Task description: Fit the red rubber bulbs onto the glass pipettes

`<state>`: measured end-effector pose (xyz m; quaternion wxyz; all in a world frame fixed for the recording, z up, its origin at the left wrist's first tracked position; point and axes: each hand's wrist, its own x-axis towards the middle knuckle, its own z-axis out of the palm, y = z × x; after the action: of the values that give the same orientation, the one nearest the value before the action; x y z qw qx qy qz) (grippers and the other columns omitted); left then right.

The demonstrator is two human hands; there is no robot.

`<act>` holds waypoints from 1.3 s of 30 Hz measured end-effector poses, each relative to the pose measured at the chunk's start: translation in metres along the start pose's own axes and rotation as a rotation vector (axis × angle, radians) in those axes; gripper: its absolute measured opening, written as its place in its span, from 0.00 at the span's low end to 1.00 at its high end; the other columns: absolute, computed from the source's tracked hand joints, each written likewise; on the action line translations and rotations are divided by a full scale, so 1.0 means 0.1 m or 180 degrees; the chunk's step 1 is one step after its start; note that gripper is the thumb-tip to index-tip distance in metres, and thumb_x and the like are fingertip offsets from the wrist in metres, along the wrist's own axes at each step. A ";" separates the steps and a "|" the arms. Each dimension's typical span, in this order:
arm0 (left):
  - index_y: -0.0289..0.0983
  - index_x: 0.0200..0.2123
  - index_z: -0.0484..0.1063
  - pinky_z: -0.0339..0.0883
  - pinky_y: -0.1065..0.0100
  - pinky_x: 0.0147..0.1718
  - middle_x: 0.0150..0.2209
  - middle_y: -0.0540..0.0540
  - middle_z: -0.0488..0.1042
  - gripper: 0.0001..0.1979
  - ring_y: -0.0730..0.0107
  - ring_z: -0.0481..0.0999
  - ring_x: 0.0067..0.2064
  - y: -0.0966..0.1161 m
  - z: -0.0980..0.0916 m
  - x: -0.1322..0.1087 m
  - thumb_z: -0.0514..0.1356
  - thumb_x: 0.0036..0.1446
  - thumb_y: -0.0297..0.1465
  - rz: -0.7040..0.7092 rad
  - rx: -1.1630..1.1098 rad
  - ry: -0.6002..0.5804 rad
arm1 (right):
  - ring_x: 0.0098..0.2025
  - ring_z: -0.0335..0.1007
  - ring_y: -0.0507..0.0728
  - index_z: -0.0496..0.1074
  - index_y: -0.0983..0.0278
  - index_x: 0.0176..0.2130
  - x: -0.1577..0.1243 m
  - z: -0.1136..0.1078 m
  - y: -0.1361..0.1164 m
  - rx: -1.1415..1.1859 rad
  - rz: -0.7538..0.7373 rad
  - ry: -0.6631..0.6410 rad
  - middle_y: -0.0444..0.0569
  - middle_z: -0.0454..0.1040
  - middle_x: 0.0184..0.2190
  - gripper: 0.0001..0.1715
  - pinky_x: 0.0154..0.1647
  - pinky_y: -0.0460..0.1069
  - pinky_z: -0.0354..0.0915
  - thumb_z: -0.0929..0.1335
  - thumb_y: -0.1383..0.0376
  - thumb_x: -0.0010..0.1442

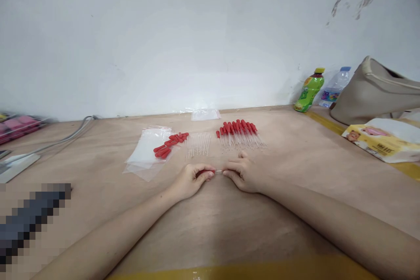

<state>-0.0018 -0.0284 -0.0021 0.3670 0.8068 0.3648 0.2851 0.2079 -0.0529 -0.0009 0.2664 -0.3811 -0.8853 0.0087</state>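
Note:
My left hand [192,180] is closed in a pinch on a red rubber bulb [206,171]. My right hand [242,173] is closed in a pinch on a thin clear glass tube [218,171] that meets the bulb between the two hands. Both hands rest on the brown table [210,223] near its middle. Just beyond them lie a loose pile of red bulbs [170,143], a row of bare clear tubes [197,144] and a row of droppers with red bulbs fitted [239,133].
Clear plastic bags [146,153] lie left of the bulbs, another [205,114] by the wall. A green bottle [309,89], a clear bottle [334,87], a beige bag [374,92] and a tissue pack [383,139] sit at the right. A cable [65,139] and pink items [18,127] lie at the left.

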 end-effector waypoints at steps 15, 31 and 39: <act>0.33 0.39 0.71 0.68 0.69 0.35 0.35 0.45 0.75 0.13 0.70 0.74 0.35 -0.05 -0.02 0.01 0.57 0.52 0.35 0.0104 -0.0063 0.0405 | 0.31 0.63 0.52 0.65 0.65 0.35 -0.02 0.01 -0.03 0.0448 0.0319 0.0367 0.48 0.69 0.29 0.05 0.30 0.46 0.58 0.61 0.67 0.57; 0.32 0.36 0.72 0.67 0.72 0.28 0.25 0.47 0.74 0.14 0.74 0.72 0.25 0.01 0.04 -0.03 0.58 0.51 0.37 -0.0120 -0.0247 0.0045 | 0.24 0.60 0.50 0.66 0.66 0.29 0.00 0.14 0.00 -0.0010 -0.0249 0.0582 0.46 0.69 0.23 0.13 0.32 0.49 0.52 0.57 0.68 0.60; 0.31 0.37 0.71 0.67 0.71 0.29 0.26 0.47 0.73 0.15 0.74 0.71 0.27 0.04 0.02 0.01 0.57 0.52 0.37 -0.0181 -0.0405 0.0000 | 0.26 0.62 0.51 0.65 0.65 0.26 0.04 0.11 -0.05 0.0063 0.0233 0.0201 0.46 0.69 0.23 0.16 0.32 0.48 0.55 0.56 0.65 0.62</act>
<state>0.0010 -0.0301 0.0000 0.4255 0.7712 0.3687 0.2971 0.1963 -0.0516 -0.0075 0.2974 -0.4106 -0.8618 0.0152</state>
